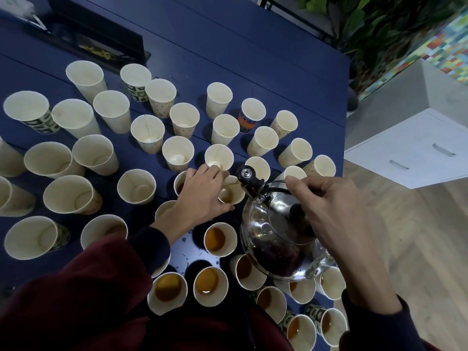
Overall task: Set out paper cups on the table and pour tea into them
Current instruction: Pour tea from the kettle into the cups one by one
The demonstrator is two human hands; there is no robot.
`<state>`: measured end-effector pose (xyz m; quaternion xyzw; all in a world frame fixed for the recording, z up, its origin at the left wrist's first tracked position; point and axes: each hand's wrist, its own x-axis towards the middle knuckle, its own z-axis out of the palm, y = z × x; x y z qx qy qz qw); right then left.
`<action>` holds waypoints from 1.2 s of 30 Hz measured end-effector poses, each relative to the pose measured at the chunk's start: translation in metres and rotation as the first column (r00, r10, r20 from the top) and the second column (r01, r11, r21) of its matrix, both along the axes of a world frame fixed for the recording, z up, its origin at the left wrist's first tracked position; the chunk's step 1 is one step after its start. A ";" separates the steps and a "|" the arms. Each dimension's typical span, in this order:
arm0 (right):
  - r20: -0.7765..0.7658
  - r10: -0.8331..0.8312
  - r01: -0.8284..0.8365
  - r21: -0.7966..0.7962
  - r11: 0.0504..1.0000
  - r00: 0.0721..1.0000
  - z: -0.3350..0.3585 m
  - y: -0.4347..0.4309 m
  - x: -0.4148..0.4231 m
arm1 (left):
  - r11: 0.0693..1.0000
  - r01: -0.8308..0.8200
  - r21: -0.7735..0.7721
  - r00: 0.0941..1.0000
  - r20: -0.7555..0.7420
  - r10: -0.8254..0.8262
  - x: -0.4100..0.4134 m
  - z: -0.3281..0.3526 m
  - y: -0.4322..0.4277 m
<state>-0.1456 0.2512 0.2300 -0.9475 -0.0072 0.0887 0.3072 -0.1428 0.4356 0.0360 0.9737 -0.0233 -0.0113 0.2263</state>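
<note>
Blue table (228, 46): your right hand (336, 206) gripped the tilted kettle (273, 239); your left hand (202, 196) clasped the cup (230, 195); the lettering on the box (96, 34) was blurred.

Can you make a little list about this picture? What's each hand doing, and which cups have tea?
left hand: holds the cup being filled
right hand: grips the handle of the kettle, tipping it to pour
kettle: shiny, dark tea showing inside
full cups: the ones nearest the person
empty cups: the many farther back
table: dark blue
</note>
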 end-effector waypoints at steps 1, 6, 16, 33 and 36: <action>0.001 -0.002 0.002 0.003 1.000 1.000 -0.001 -0.001 0.000 | 1.000 -0.001 -0.003 1.000 -0.002 0.001 0.000 0.000 0.000; 0.018 -0.002 0.002 0.003 1.000 1.000 -0.003 -0.002 0.000 | 1.000 -0.007 -0.003 1.000 -0.017 0.007 0.000 0.003 0.000; 0.022 0.041 -0.043 0.073 0.996 0.999 -0.007 -0.003 -0.003 | 0.998 -0.039 0.040 0.997 -0.064 0.041 -0.004 0.010 -0.006; 0.202 -0.405 0.264 0.494 0.829 0.892 0.004 -0.052 -0.017 | 0.999 -0.022 -0.028 0.999 0.048 0.023 0.007 0.038 -0.036; 0.208 -0.457 0.296 0.523 0.799 0.865 0.015 -0.074 -0.017 | 0.998 0.023 -0.050 0.999 0.041 -0.021 0.013 0.045 -0.056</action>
